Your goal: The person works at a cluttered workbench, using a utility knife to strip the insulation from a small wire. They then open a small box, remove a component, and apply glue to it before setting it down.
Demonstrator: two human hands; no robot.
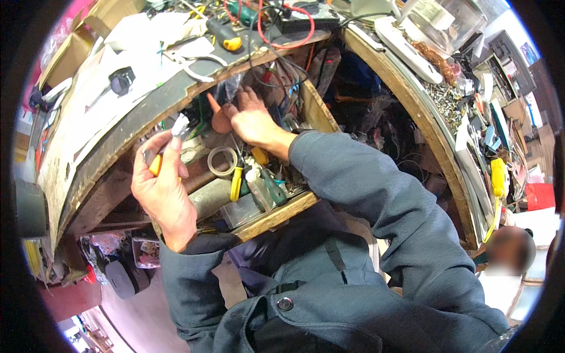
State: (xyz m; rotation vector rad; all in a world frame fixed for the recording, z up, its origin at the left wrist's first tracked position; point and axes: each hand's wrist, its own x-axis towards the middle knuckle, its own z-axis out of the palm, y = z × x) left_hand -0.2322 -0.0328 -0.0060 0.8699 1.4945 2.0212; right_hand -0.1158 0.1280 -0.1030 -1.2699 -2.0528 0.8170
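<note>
My left hand (168, 191) is raised over the left side of an open wooden drawer (279, 216). Its thumb and fingers are closed on a small crumpled white piece (180, 126). A yellow part (155, 165) shows between the fingers; what it belongs to is hidden. My right hand (254, 119) reaches into the back of the drawer, fingers stretched out and partly spread among the clutter. Beside its fingertips are a brown rounded piece (222, 121) and a clear plastic bag (228, 89). Nearer me lie a tape roll (234, 160), a yellow handle (236, 184) and a dark green handle (273, 189).
Above the drawer, the worktop edge (170, 105) curves across, holding a yellow-black screwdriver (225, 36), pliers (197, 67) and red and black cables (312, 29). Along the right bench are loose screws (450, 109) and a yellow device (499, 176). Behind it, a person's blurred head (511, 250) appears.
</note>
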